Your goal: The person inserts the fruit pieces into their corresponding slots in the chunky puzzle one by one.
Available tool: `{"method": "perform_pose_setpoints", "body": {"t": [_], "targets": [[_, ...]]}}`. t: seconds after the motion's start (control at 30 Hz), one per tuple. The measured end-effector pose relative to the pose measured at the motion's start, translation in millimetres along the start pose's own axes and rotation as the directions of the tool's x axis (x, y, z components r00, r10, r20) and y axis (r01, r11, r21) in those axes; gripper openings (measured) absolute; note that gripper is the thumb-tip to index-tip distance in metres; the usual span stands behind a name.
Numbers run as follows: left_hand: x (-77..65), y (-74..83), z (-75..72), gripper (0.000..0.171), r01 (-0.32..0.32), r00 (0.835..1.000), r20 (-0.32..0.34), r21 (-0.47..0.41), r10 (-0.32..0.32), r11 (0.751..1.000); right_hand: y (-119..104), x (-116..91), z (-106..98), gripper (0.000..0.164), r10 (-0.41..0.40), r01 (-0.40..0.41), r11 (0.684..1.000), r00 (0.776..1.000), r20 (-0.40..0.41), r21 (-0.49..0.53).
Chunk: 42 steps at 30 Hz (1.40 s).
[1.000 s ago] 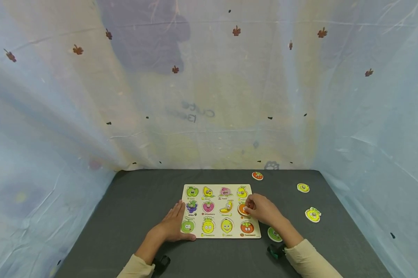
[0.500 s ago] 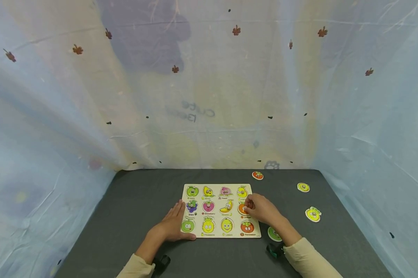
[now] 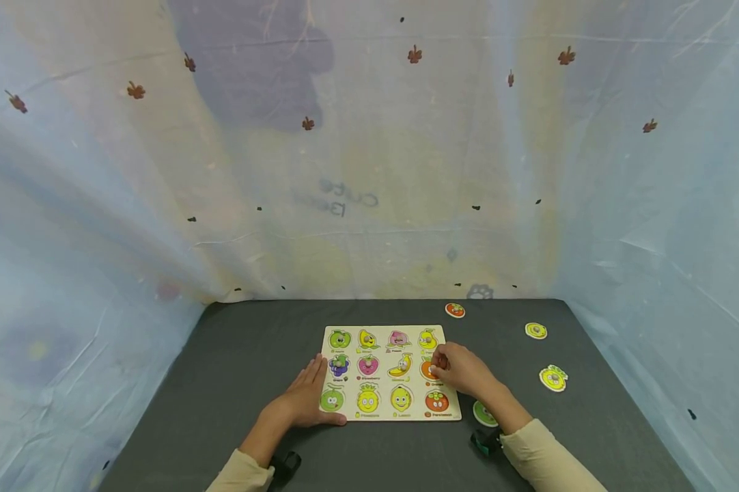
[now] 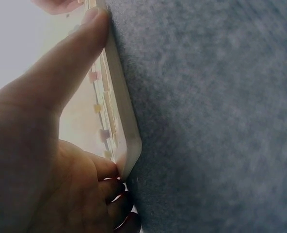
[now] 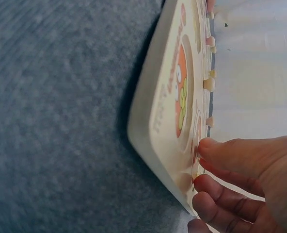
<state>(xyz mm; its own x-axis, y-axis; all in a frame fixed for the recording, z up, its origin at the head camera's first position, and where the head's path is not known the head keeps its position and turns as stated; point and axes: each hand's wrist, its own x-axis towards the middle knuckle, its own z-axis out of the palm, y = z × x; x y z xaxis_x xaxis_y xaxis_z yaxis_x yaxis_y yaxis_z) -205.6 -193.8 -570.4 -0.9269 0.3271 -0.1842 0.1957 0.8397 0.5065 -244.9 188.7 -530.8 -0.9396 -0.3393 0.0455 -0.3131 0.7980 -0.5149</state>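
Observation:
A pale wooden peg puzzle board (image 3: pixel 384 383) with rows of cartoon fruits lies on the dark table. My left hand (image 3: pixel 304 398) rests along its left side, fingers fairly straight and thumb on the near edge; in the left wrist view the thumb (image 4: pixel 73 58) lies across that edge. At the board's right side, my right hand (image 3: pixel 466 371) pinches the orange puzzle piece (image 3: pixel 427 370) between thumb and fingers; its knob is hidden by them. That piece sits in or on its place above the persimmon recess (image 3: pixel 437 402). Several other knobs (image 5: pixel 209 84) stand up along the board.
Off the board lie a red-orange fruit piece (image 3: pixel 455 311), a round yellow piece (image 3: pixel 536 331), a pineapple-like yellow piece (image 3: pixel 553 378) and a green piece (image 3: pixel 483 413), partly covered by the right forearm. A patterned curtain (image 3: pixel 369 260) hangs behind the dark table (image 3: pixel 253 348).
The orange piece, slightly raised and askew a second ago, now lies lower and flatter against the board. Both hands have stayed almost in place.

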Motion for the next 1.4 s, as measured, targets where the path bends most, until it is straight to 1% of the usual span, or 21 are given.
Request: {"method": "perform_pose_setpoints", "body": {"t": [0.2,0.3,0.43,0.53,0.7,0.83,1.0,1.13,1.3,1.4], "targets": [[-1.6,1.8,-0.6,0.143,0.002,1.0,-0.005,-0.004,-0.002,1.0,0,-1,0,0.017,0.006,-0.006,1.0,1.0,0.003,0.008],[-5.5,8.0,-5.3,0.143,0.009,1.0,0.016,0.002,-0.009,1.0,-1,-1,0,0.016,0.007,-0.007,1.0,1.0,0.006,0.014],[-11.9,19.2,-14.6,0.142,0.009,0.999,0.036,-0.024,-0.008,1.0,-1,-1,-1,0.017,0.006,-0.006,1.0,1.0,0.01,0.012],[-14.1,22.4,-17.3,0.142,0.008,0.999,0.042,-0.036,-0.007,0.999,-2,-2,-3,0.016,-0.002,0.002,1.0,1.0,0.009,0.008],[-11.2,17.7,-13.2,0.144,0.001,0.999,0.035,-0.021,0.0,1.0,-3,-3,-5,0.014,-0.006,0.005,1.0,1.0,0.019,0.009],[-5.0,8.9,-6.2,0.144,0.005,1.0,0.016,-0.015,-0.005,1.0,-3,-5,-7,0.014,-0.01,0.009,1.0,0.999,0.032,0.01],[-0.5,0.9,-0.2,0.144,0.005,1.0,-0.004,-0.016,-0.005,1.0,-3,-12,-11,0.015,-0.024,0.024,1.0,0.999,0.023,0.014],[-0.6,0.4,0.2,0.144,0.004,1.0,-0.006,-0.009,-0.004,1.0,1,-18,-14,0.012,-0.049,0.048,0.999,0.999,0.025,0.015],[-5.5,7.8,-5.3,0.145,0.001,1.0,0.015,-0.007,-0.001,1.0,8,-26,-17,0.01,-0.083,0.082,0.996,0.996,0.014,0.035],[-8.0,11.2,-8.6,0.146,-0.001,1.0,0.027,-0.025,0.001,1.0,13,-32,-20,0.011,-0.111,0.111,0.993,0.994,0.013,0.043]]}}
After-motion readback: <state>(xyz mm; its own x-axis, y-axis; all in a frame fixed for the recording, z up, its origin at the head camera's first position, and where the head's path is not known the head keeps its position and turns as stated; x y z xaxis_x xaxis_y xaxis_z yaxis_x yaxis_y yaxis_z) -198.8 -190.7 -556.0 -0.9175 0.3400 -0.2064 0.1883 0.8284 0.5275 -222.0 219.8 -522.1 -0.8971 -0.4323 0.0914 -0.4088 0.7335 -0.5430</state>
